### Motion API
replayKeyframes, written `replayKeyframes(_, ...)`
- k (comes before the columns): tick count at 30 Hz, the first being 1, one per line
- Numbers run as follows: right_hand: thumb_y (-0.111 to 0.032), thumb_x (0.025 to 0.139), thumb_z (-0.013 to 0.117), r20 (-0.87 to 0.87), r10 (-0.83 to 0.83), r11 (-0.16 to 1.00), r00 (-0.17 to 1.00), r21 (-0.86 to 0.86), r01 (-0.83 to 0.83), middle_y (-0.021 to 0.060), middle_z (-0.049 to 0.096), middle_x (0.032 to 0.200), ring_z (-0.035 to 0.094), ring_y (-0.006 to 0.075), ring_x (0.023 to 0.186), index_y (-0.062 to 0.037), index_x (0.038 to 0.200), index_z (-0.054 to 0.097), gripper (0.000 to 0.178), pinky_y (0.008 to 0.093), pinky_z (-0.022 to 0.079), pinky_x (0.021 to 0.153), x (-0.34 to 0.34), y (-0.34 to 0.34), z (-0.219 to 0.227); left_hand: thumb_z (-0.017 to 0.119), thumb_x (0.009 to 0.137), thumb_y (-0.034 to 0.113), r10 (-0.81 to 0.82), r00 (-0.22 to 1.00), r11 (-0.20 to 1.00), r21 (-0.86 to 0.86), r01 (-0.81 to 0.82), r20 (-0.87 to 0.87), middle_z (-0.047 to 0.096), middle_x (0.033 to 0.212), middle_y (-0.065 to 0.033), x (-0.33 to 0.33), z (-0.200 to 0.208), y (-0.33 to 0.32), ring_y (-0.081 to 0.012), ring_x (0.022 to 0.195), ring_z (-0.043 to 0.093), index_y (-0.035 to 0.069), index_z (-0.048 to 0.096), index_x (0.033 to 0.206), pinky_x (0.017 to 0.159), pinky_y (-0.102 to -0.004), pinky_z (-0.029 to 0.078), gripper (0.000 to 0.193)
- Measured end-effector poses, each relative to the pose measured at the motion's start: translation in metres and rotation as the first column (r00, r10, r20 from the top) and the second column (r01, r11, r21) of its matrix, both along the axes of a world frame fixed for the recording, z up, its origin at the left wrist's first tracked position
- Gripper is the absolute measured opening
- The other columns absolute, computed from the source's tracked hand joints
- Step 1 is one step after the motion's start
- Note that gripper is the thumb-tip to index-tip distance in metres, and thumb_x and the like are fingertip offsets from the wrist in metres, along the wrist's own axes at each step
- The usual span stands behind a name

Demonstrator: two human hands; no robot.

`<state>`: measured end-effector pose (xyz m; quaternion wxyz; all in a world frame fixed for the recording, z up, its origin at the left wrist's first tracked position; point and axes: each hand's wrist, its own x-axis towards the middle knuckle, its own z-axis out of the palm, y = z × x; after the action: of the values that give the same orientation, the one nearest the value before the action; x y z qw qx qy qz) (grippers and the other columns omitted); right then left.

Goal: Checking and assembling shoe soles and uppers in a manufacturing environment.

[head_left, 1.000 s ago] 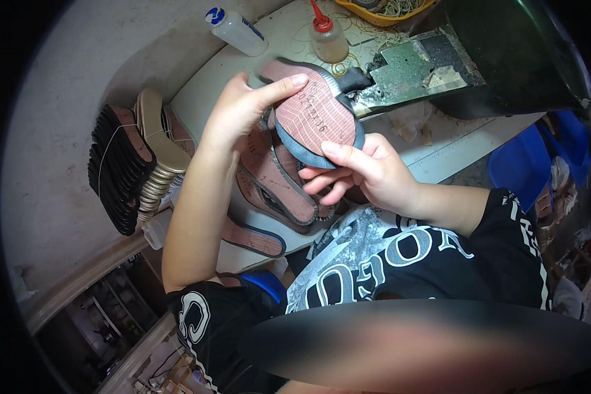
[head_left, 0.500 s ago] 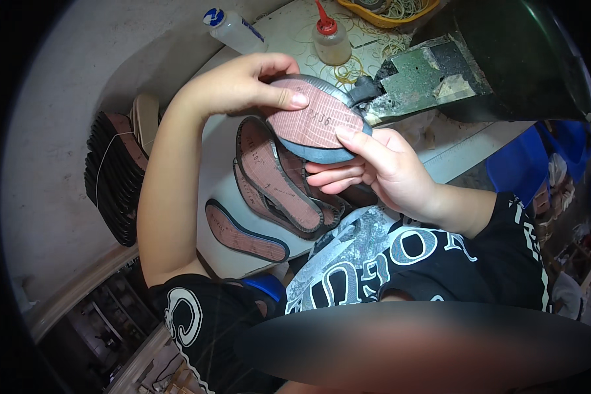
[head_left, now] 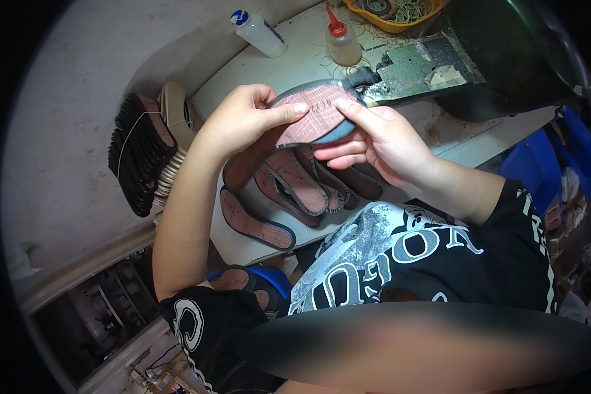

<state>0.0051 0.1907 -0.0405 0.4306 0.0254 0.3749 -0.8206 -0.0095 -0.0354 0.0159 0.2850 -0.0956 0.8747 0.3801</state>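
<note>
A pinkish-brown shoe insole [head_left: 295, 131] with a dark rim is held between both hands, printed face up. My left hand [head_left: 243, 121] pinches its left side, thumb on top. At its right end my right hand [head_left: 391, 141] presses the thumb on the face, fingers underneath. The insole's far edge lies against the dark tip [head_left: 361, 77] of a green machine arm [head_left: 427, 65]; whether they touch I cannot tell. Below the hands, several similar insoles lie in a loose pile [head_left: 299, 187] on the white table [head_left: 220, 246]. A single insole [head_left: 256, 220] lies left of them.
Bundles of dark [head_left: 141, 151] and beige insoles [head_left: 177, 111] lean by the wall at left. A white bottle [head_left: 259, 34], a red-nozzled glue bottle [head_left: 343, 43] and a yellow basket [head_left: 394, 23] stand at the back. Near my left elbow, insoles [head_left: 236, 279] rest in something blue.
The insole has tilted and shifted, so its long left end now shows below my left hand. My left hand has moved slightly nearer. The whole view has shifted a little.
</note>
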Motion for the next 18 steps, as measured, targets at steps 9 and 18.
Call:
replayKeyframes(9,-0.029,0.093,0.056,-0.039,0.305,0.948,0.952,0.107,-0.299,0.0113,0.067,0.099,0.069,0.0183,0.084,0.0031,0.107,0.060,0.035,0.0274,0.057,0.068,0.006,0.017,0.005,0.067,0.086,0.042,0.070,0.983,0.952,0.282,-0.116,0.169,0.065,0.069,-0.0049,0.024,-0.006,0.032,-0.0103,0.055,0.061,0.002,0.064,0.083,0.047,-0.0244,0.049,0.040)
replayKeyframes(18,-0.024,0.091,0.062,-0.286,0.287,0.957,0.914,0.131,-0.260,0.0017,0.067,0.094,0.062,0.0047,0.079,-0.0019,0.108,0.060,0.028,0.0182,0.049,0.060,0.009,0.030,-0.017,0.059,0.088,0.050,0.208,0.966,0.938,0.249,-0.242,0.153,0.067,0.073,-0.0076,0.033,-0.013,0.049,-0.0128,0.055,0.064,0.002,0.065,0.087,0.048,-0.0243,0.052,0.049)
